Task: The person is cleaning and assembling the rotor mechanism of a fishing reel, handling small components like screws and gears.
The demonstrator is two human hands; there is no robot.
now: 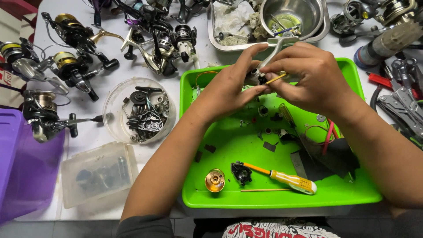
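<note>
Head view, looking down on a white table [101, 145]. The left hand [229, 90] and right hand [308, 77] meet above the far edge of a bright green rectangular plastic tray [246, 145]. The left hand is clamped around a small silver metal fishing-reel body [254, 77], whose pale stem rises toward 12 o'clock. The fingers of the right hand are pinched on a thin yellow stick [276, 79], its tip set against the reel body.

On the tray floor, at 6 o'clock from the hands, lie a gold round metal spool [215, 180], a small black reel part [241, 172], and a yellow-and-white-handled screwdriver [282, 176] with an orange shaft; a thin wooden stick [264, 190] lies just below the screwdriver. Small screws and washers are scattered near the tray's middle.

At 9 o'clock from the tray stands a clear round plastic bowl [115, 128] holding dark reel parts. At 7 o'clock lies a clear rectangular plastic box [99, 174], with a purple plastic bin [22, 176] at the table's left edge. Several assembled spinning reels [75, 48] lie at 10 o'clock. At 12 o'clock, a steel tray holds a round steel bowl [304, 11]. Grey metal pliers [403, 103] lie at 3 o'clock.
</note>
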